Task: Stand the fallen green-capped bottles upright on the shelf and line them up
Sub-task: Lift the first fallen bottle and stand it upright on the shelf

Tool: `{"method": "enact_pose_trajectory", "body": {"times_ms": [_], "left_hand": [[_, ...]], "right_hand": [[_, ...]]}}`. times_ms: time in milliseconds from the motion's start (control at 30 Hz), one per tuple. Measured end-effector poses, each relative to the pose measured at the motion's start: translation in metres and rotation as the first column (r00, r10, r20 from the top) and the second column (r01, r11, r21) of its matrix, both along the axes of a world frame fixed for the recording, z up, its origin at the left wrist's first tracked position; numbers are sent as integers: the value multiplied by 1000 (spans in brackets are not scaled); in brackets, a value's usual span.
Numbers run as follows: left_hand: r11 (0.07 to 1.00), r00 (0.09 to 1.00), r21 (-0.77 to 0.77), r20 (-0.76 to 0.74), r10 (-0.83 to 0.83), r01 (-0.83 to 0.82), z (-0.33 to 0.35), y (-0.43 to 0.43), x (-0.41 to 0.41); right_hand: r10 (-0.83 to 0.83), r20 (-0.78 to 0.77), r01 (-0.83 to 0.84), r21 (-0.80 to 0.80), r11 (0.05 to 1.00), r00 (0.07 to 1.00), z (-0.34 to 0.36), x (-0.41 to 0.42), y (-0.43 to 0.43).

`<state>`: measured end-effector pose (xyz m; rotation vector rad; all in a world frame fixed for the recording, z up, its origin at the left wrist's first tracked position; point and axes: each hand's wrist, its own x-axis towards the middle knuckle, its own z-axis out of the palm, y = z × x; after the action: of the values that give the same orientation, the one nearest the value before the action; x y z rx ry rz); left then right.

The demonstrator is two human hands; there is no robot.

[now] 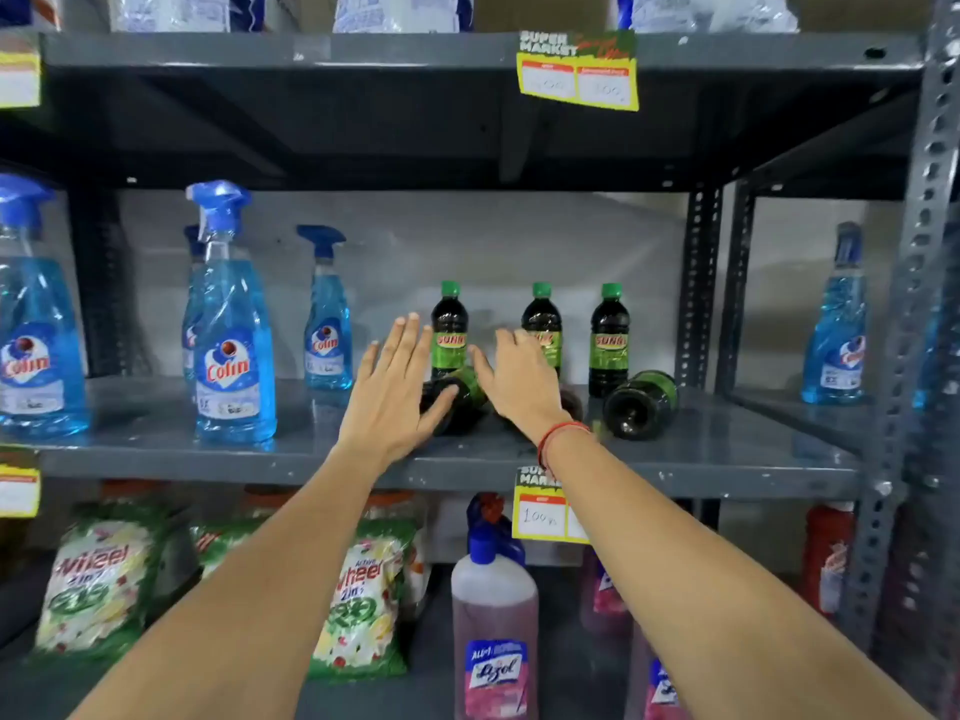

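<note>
Three dark bottles with green caps stand upright at the back of the grey shelf (727, 449): one on the left (450, 330), one in the middle (542, 317), one on the right (609, 340). A fallen bottle (465, 394) lies between my hands, its base toward me. Another fallen bottle (641, 405) lies to the right, base toward me. My left hand (392, 392) is open, thumb resting on the nearer fallen bottle. My right hand (519, 379) is open just to its right, partly hiding the middle upright bottle and a dark object behind my wrist.
Blue Colin spray bottles (234, 330) stand on the shelf's left half, one more (836, 324) in the bay to the right. A perforated steel post (701, 288) bounds the shelf at the right. Yellow price tags (540, 511) hang on the front edge. Detergent packs and Lizol bottles fill the lower shelf.
</note>
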<state>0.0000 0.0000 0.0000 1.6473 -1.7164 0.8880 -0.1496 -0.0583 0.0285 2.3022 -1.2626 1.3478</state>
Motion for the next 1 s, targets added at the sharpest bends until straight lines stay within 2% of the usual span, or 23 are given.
{"method": "enact_pose_trajectory", "body": {"times_ms": [100,200,267,333,400,633,867,900,1000], "left_hand": [[996,1000,91,9,-24,23,-18,13,8],[991,999,135,-35,-12,16,-38,22,19],[987,997,156,-71,34,-23,-44,29,24],[983,994,148,-8,107,-104,-47,30,26],[984,990,112,45,133,-138,-48,31,25],[988,988,61,66,137,-141,-53,30,27],[990,992,71,41,123,-125,-54,31,26],[990,992,72,36,120,-122,-53,31,26],[989,992,74,42,122,-125,-54,29,26]], "right_hand": [[18,95,-51,356,933,995,-1,21,-2],[54,204,-158,539,827,977,-4,43,-2],[43,340,-251,596,763,939,-7,51,-5],[21,469,-361,650,669,883,-8,54,-9],[13,524,-433,690,580,852,-8,57,-16],[-12,626,-535,676,506,780,-13,66,-30],[-27,761,-647,570,505,649,-14,60,-23],[-16,756,-623,551,555,654,-14,60,-21],[21,643,-408,460,789,765,-19,58,-18]]}}
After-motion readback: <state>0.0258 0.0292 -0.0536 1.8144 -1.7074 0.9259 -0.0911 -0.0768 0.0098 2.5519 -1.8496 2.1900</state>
